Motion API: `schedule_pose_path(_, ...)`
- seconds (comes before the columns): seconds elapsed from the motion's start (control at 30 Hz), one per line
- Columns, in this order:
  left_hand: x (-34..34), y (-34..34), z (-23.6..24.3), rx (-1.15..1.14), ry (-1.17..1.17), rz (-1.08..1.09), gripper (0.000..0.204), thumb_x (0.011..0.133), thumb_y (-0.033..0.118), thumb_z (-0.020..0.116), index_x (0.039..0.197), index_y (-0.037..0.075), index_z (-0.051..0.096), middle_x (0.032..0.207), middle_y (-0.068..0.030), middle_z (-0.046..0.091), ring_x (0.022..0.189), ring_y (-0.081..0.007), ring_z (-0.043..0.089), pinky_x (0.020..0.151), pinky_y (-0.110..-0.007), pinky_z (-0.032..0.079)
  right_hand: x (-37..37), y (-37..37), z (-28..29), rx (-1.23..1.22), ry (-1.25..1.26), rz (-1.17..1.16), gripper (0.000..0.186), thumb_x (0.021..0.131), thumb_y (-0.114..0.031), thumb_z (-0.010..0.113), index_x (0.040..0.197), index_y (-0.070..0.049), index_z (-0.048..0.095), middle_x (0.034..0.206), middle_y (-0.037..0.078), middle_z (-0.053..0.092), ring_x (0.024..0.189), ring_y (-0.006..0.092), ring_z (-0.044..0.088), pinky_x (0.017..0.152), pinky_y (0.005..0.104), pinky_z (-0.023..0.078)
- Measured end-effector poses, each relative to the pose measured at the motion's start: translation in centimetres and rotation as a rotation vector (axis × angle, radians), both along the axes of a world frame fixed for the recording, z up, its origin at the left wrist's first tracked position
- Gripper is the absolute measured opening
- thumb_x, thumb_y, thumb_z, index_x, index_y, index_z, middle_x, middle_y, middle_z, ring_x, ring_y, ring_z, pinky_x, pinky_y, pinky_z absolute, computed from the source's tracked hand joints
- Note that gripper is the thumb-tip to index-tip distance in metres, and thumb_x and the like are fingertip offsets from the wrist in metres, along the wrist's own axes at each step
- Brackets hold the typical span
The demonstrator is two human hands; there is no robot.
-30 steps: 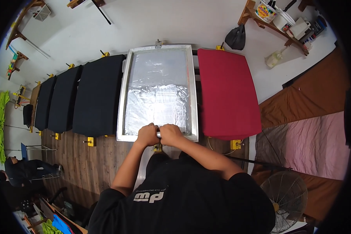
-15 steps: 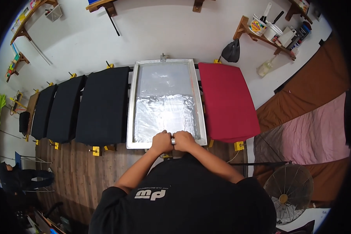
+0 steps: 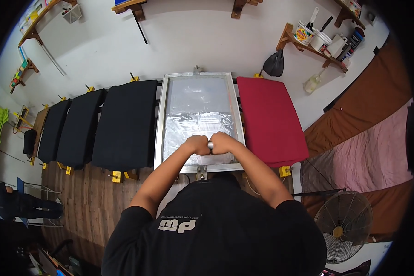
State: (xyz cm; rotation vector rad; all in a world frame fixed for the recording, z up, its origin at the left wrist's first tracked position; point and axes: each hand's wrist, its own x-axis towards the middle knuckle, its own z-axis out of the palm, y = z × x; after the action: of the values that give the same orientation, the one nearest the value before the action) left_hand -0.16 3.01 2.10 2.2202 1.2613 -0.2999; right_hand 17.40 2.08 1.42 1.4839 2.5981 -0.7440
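Note:
A screen-printing frame [image 3: 159,133] with pale metal edges lies in front of me, its mesh [image 3: 195,94] grey at the far part and shiny, wrinkled-looking at the near part. Over the near half of the mesh, my left hand [image 3: 198,145] and my right hand [image 3: 221,143] are side by side, both closed in fists. They grip a squeegee [image 3: 210,145] whose silvery handle peeks out between them; the rest of it is hidden under my hands. Metal clamps show at the frame's far edge [image 3: 197,70] and near edge [image 3: 201,173].
Black cloth-covered boards [image 3: 125,124] line up on the left, a red one [image 3: 272,122] on the right. A wall shelf [image 3: 303,47] carries tubs and bottles. A fan [image 3: 343,226] stands at lower right. Another person [image 3: 25,202] is at far left.
Both hands have moved away from me along the mesh with the squeegee, off the frame's near edge area. The near clamp now shows. The whole view has shifted slightly.

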Motion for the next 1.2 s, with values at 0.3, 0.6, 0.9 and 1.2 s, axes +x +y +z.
schedule_pose_path(0.3,-0.4,-7.0,-5.3,0.505,-0.238,0.012,0.027,0.069,0.024,0.076,0.083,0.002,0.068,0.092,-0.0185,0.066,0.084,-0.0363,0.069,0.071,-0.047,0.059,-1.5,-7.6,-4.4,0.261,0.069,-0.165,0.023,0.075,-0.014,0.072,0.095,-0.003,0.068,0.096,0.018,0.068,0.094,0.0363,0.067,0.083,0.0468,0.057)
schedule_pose_path(0.6,-0.1,-1.6,-2.2,0.155,-0.026,0.056,0.026,0.072,0.03,0.069,0.088,0.012,0.079,0.088,-0.0181,0.075,0.085,-0.0356,0.074,0.076,-0.045,0.06,-0.2,-1.3,-1.7,-0.001,-0.014,-0.039,0.024,0.066,-0.015,0.071,0.086,-0.002,0.076,0.09,0.025,0.073,0.084,0.041,0.072,0.078,0.049,0.059)
schedule_pose_path(0.9,-0.5,-6.7,-4.8,0.431,-0.278,0.016,0.027,0.069,0.023,0.074,0.085,0.002,0.07,0.087,-0.0182,0.068,0.078,-0.0364,0.07,0.071,-0.045,0.059,-0.9,-7.2,-3.7,0.217,0.079,-0.149,0.028,0.07,-0.017,0.075,0.093,-0.002,0.068,0.092,0.019,0.071,0.089,0.0366,0.07,0.079,0.0473,0.058)
schedule_pose_path(1.2,0.0,-2.1,-1.5,-0.015,0.007,0.007,0.039,0.074,0.045,0.074,0.091,0.011,0.079,0.093,-0.0187,0.076,0.089,-0.0362,0.074,0.081,-0.045,0.059,-0.1,-2.6,-1.0,-0.122,-0.022,-0.018,0.024,0.068,-0.014,0.071,0.087,0.0,0.076,0.089,0.026,0.072,0.087,0.0412,0.072,0.081,0.0476,0.058)
